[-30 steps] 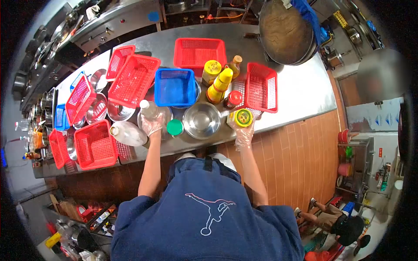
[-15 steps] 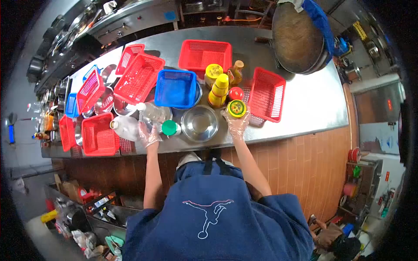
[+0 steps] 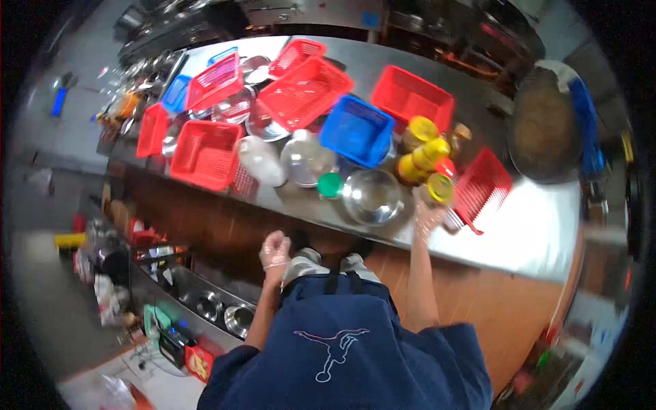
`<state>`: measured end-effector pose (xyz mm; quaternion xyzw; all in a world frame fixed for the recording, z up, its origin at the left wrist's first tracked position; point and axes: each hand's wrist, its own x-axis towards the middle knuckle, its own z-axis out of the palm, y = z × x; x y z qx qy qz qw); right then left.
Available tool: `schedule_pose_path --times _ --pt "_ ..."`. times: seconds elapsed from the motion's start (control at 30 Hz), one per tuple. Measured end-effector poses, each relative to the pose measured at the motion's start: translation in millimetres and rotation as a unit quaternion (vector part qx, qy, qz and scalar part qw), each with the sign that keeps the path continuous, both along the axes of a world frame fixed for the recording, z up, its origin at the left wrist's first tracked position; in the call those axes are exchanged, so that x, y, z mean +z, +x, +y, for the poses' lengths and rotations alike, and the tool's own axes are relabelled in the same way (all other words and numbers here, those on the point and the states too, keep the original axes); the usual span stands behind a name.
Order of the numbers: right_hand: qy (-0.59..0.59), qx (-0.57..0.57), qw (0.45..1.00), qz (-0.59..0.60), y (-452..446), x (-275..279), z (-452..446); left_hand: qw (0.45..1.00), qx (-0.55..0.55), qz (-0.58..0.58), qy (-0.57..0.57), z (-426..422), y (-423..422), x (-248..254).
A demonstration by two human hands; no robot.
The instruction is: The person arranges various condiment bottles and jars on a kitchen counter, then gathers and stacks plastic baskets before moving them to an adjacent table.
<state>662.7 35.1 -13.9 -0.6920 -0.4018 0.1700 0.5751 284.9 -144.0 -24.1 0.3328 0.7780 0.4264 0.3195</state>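
My right hand, in a clear plastic glove, is wrapped round a jar with a yellow-rimmed lid at the table's near edge. Beside that jar stand yellow bottles, a yellow-lidded jar and a red lid. Off the table, in front of my body, my gloved left hand has its fingers curled in, with nothing visible in them. Between the hands, on the table, are a green-lidded jar and a steel bowl. A white jug lies farther left.
Red baskets and a blue basket cover much of the steel table, with steel bowls among them. A large wok is at the far right. Behind my left side is a low counter holding steel bowls.
My left hand has come off the table, away from the bottles, toward my body. The view has turned, so the table appears tilted. My right hand stays on the yellow-lidded jar.
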Motion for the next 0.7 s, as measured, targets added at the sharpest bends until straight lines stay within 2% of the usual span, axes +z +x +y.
schedule_pose_path --times 0.03,0.07,0.1,0.13,0.17,0.2,0.23,0.27,0.33,0.4,0.47,0.5,0.53,0.6,0.63,0.67,0.7 --pt "0.073 0.018 0.996 0.042 -6.7 0.4 -7.0 0.998 -0.01 0.047 -0.03 -16.2 -11.3 -18.8" --pt "0.017 -0.023 0.996 0.087 -12.4 2.0 -19.0 0.994 -0.015 0.091 -0.064 -31.6 -22.4 -39.9" --pt "-0.096 -0.031 0.994 0.044 -4.6 -12.7 -32.2 0.994 -0.003 0.072 -0.088 -37.9 -32.4 -40.1" --pt "-0.086 0.009 0.995 0.055 16.9 -70.2 -44.9 0.993 0.006 0.052 -0.111 -47.0 -42.7 -40.9" --pt "-0.037 0.0 0.955 -0.293 33.3 -116.6 -58.5 0.992 0.013 0.058 -0.115 -57.8 -55.4 -52.5" --pt "-0.092 0.049 0.995 -0.003 -27.4 8.2 -77.9 0.991 0.013 0.062 -0.12 -67.2 -69.4 -65.7" --pt "-0.094 0.012 0.994 0.063 -30.9 -8.3 -85.1 0.979 0.018 0.099 -0.176 -74.3 -81.5 -63.1" --pt "-0.099 -0.029 0.986 0.128 -25.5 -25.8 -106.4 0.977 0.034 0.078 -0.198 -81.6 -95.2 -58.1" --pt "-0.146 -0.035 0.989 0.003 -45.9 -34.6 -137.2 0.981 0.06 0.033 -0.183 -105.1 -130.5 -67.9" --pt "-0.098 0.021 0.988 0.116 -76.6 -39.4 -162.3 0.98 0.095 0.035 -0.169 -120.0 -162.4 -64.4" --pt "-0.196 0.08 0.976 -0.05 -107.3 -58.6 -183.8 0.959 0.147 0.016 -0.241 -132.2 -194.2 -54.6" --pt "-0.265 0.124 0.956 0.022 -135.9 -62.2 -185.6 0.942 0.114 0.075 -0.307 -144.8 -220.1 -92.2" --pt "-0.333 0.166 0.924 0.092 -165.9 -62.4 -187.8 0.943 0.125 0.071 -0.301 -149.8 -239.5 -94.1" --pt "-0.443 0.321 0.836 0.048 -231.7 -50.1 -176.4 0.946 0.151 0.045 -0.284 -168.7 -267.0 -96.7" --pt "-0.381 0.393 0.836 0.034 -275.8 -25.0 -172.5 0.948 0.148 0.079 -0.269 -169.8 -279.5 -81.1" --pt "-0.316 0.462 0.829 0.024 -317.9 -1.5 -168.4 0.948 0.156 0.074 -0.268 -177.9 -291.6 -88.9" --pt "-0.306 0.497 0.811 -0.032 -351.3 7.6 -159.9 0.954 0.19 0.036 -0.231 -186.2 -307.5 -107.6"
